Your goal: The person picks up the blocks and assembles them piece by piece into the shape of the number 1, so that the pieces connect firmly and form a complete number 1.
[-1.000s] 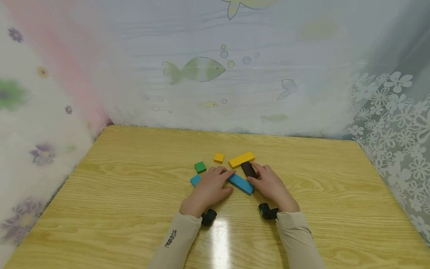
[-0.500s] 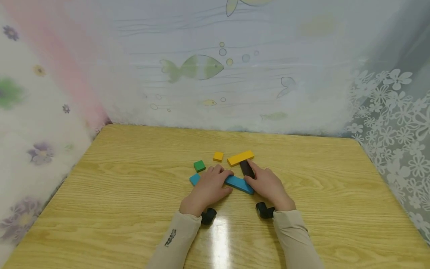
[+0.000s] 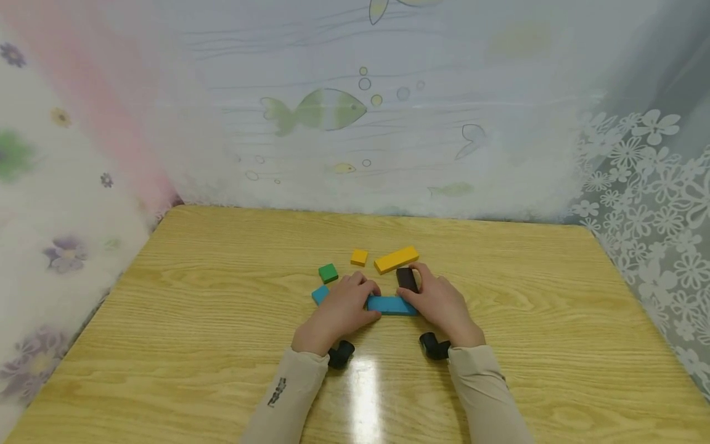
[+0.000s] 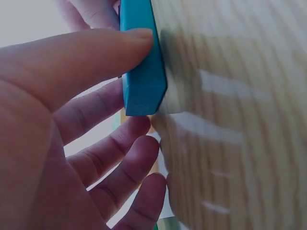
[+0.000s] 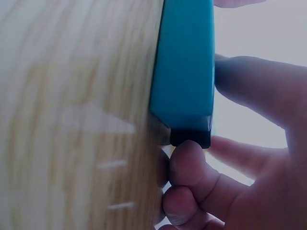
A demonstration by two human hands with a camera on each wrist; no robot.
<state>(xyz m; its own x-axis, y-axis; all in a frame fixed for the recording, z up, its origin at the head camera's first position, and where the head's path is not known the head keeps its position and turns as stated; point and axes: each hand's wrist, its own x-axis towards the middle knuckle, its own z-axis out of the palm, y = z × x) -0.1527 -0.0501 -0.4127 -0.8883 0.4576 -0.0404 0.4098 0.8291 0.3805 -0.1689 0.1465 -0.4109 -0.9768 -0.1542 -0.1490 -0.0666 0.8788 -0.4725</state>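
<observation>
My left hand (image 3: 344, 308) pinches the left end of a long blue block (image 3: 392, 305) between thumb and index finger. In the left wrist view its thumb lies on the side of that blue block (image 4: 143, 72), and the other fingers curl below its end. My right hand (image 3: 444, 305) holds a dark brown block (image 3: 407, 279) just behind the blue one, its thumb at the blue block's right end. From the right wrist, the dark block (image 5: 191, 138) shows only as an end beneath the blue block (image 5: 184, 72), with fingertips against it.
Behind the hands lie a long yellow block (image 3: 396, 260), a small yellow block (image 3: 359, 258) and a green block (image 3: 328, 273). A small blue piece (image 3: 320, 295) is partly hidden by my left hand. All rest on a wood-grain table (image 3: 222, 296) before a patterned curtain (image 3: 310, 148).
The long blue block has turned from a slant to lie nearly straight across, its left end now between left thumb and finger. The dark block has come slightly away from the long yellow one.
</observation>
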